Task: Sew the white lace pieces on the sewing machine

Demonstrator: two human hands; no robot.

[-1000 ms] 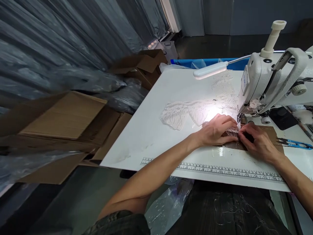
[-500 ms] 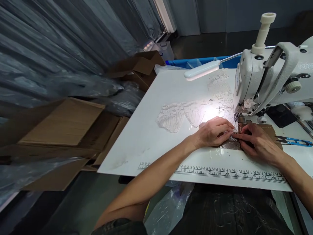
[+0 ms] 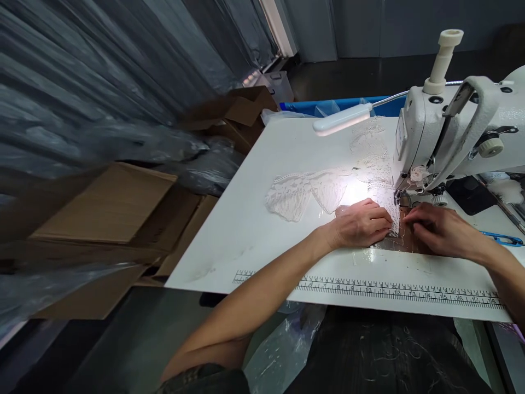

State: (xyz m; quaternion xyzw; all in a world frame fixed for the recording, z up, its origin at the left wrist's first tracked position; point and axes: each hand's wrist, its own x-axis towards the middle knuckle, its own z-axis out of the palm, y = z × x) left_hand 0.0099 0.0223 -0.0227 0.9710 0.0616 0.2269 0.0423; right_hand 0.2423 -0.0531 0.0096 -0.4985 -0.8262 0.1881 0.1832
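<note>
A strip of white lace (image 3: 383,200) runs under the presser foot (image 3: 396,197) of a white sewing machine (image 3: 416,131). My left hand (image 3: 363,223) rests on the lace just left of the foot, fingers bent together over its near edge. To the right of the foot, my right hand (image 3: 445,229) hovers close over the brown machine plate (image 3: 404,243). Its thumb and forefinger are pinched near the lace edge; what lies between them is too small to make out. More white lace (image 3: 289,197) spreads leftward across the table.
Blue thread snips (image 3: 502,238) lie right of my right hand, partly covered by it. A lamp (image 3: 342,119) lights the lace. A printed ruler (image 3: 369,290) follows the front of the white table (image 3: 229,241). Open cardboard boxes (image 3: 106,205) stand at the left.
My right hand has moved right, away from my left hand and the lace edge, and now covers part of the snips. My left hand stays almost in place on the lace.
</note>
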